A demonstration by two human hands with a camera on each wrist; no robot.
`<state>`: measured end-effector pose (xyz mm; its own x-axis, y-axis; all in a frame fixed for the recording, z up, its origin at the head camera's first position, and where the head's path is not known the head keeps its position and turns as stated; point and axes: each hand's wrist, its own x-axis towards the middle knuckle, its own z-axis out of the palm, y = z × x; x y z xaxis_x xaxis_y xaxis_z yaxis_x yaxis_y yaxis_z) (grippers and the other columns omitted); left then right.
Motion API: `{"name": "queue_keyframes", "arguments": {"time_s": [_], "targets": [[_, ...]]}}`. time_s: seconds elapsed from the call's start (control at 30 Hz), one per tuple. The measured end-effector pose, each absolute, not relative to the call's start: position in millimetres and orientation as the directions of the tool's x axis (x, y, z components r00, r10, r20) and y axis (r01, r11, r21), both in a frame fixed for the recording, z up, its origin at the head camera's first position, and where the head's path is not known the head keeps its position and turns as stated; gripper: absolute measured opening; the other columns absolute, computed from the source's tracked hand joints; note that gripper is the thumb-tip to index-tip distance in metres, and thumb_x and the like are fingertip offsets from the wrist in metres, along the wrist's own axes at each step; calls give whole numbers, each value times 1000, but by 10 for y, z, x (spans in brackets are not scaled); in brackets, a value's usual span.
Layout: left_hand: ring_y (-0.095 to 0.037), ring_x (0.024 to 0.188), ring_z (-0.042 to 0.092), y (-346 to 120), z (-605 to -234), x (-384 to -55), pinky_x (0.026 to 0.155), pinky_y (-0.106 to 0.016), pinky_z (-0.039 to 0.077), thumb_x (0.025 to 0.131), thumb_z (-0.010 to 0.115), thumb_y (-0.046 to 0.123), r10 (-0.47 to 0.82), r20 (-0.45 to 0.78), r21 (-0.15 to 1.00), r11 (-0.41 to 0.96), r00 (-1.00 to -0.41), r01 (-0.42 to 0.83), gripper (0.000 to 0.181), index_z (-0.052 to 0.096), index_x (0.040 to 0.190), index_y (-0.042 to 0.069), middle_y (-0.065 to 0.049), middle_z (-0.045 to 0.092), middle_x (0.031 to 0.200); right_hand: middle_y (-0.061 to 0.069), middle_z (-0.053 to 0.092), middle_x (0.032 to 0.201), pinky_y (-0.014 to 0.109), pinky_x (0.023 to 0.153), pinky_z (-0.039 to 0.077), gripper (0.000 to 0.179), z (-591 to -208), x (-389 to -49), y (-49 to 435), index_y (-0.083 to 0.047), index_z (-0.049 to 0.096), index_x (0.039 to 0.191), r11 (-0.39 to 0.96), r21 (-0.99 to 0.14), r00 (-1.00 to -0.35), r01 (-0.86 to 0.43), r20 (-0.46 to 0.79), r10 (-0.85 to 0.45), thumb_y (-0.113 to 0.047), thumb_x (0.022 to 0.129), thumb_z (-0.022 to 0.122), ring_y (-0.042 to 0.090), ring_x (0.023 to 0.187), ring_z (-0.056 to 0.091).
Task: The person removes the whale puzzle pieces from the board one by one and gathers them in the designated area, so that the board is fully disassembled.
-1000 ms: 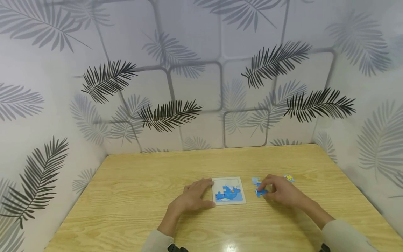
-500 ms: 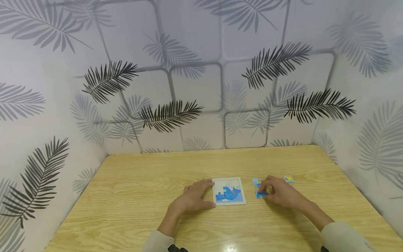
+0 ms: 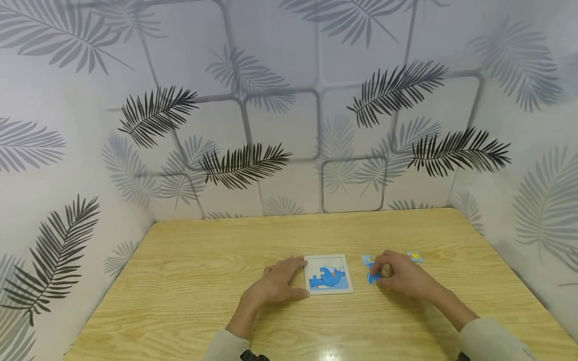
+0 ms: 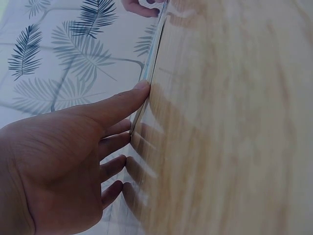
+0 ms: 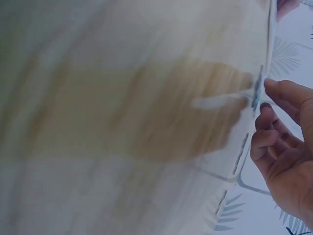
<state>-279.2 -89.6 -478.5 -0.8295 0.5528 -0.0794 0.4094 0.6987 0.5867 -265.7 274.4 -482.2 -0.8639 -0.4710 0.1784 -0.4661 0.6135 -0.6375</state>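
Note:
A square white puzzle tray (image 3: pixel 326 256) lies mid-table, partly filled with joined blue pieces (image 3: pixel 331 280). My left hand (image 3: pixel 276 284) rests at the tray's left side, fingertips by the upper corner and thumb by the lower one. In the left wrist view its fingers (image 4: pixel 115 169) are nearly straight. To the tray's right, my right hand (image 3: pixel 404 275) pinches a blue puzzle piece (image 3: pixel 372 279) low over the table, its fingers covering part of it. The right wrist view shows that hand's thumb and bent fingers (image 5: pixel 266 139) near the tabletop.
A light-blue puzzle piece (image 3: pixel 367 260) lies just beyond the right fingertips. Farther right is a piece with a yellow sun (image 3: pixel 414 256), partly beside the right knuckles. The wooden table (image 3: pixel 203 250) meets a leaf-patterned wall (image 3: pixel 280 190) at its back edge.
The blue piece at my right fingertips has turned and shifted slightly, separating from the light-blue piece above it. My left hand and the tray have stayed put.

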Motion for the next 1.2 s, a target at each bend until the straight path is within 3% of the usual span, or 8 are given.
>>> {"name": "queue_keyframes", "arguments": {"time_s": [0.13, 0.47, 0.7, 0.77, 0.9, 1.0, 1.2], "targets": [[-36, 156, 26, -896, -4790, -2792, 119, -67, 18, 94, 77, 39, 552, -80, 587, 699, -830, 408, 77, 43, 158, 13, -8, 34, 168, 10, 67, 105, 21, 49, 40, 24, -4789, -2686, 2654, -8, 72, 112, 573, -694, -878, -436, 186, -442, -6, 90, 80, 1, 53, 41], [-39, 155, 28, -886, -4812, -2795, 116, -69, 21, 95, 75, 39, 559, -58, 570, 699, -827, 432, 76, 43, 158, 12, -10, 35, 167, 23, 66, 120, 21, 47, 36, 37, -4777, -2796, 2210, -2, 66, 127, 427, -812, -837, -397, 129, -532, -7, 92, 77, 2, 50, 34], [-40, 155, 27, -884, -4788, -2793, 116, -71, 20, 95, 75, 39, 561, -65, 589, 689, -825, 422, 75, 43, 157, 11, -11, 35, 167, 26, 59, 130, 20, 45, 43, 36, -4806, -2854, 1869, 1, 66, 129, 464, -788, -832, -405, 107, -544, 2, 94, 71, 5, 46, 48], [-39, 156, 26, -878, -4786, -2793, 117, -70, 20, 95, 74, 39, 563, -69, 587, 691, -824, 423, 75, 43, 158, 11, -11, 34, 168, 24, 60, 126, 21, 48, 46, 35, -4812, -2856, 1804, 1, 68, 128, 503, -751, -837, -428, 119, -535, 4, 93, 71, 7, 52, 51], [-39, 155, 26, -877, -4801, -2797, 116, -70, 21, 95, 75, 41, 566, -57, 578, 690, -822, 435, 76, 43, 158, 12, -10, 35, 167, 15, 65, 115, 33, 72, 56, 33, -4818, -2850, 1712, -1, 73, 121, 591, -662, -852, -461, 143, -504, 6, 89, 73, 17, 84, 63], [-40, 155, 27, -892, -4829, -2809, 115, -71, 21, 95, 75, 43, 567, -40, 574, 687, -823, 445, 76, 44, 157, 12, -10, 36, 167, 10, 67, 111, 40, 87, 54, 33, -4818, -2847, 1672, -3, 74, 119, 628, -632, -864, -453, 139, -483, 6, 88, 74, 22, 101, 61], [-40, 155, 27, -906, -4861, -2820, 116, -71, 21, 94, 76, 43, 565, -41, 571, 690, -824, 445, 77, 44, 157, 13, -9, 36, 167, 18, 56, 116, 31, 71, 49, 34, -4826, -2829, 1661, -8, 66, 120, 596, -681, -864, -425, 109, -492, 8, 91, 69, 19, 84, 52]]}}
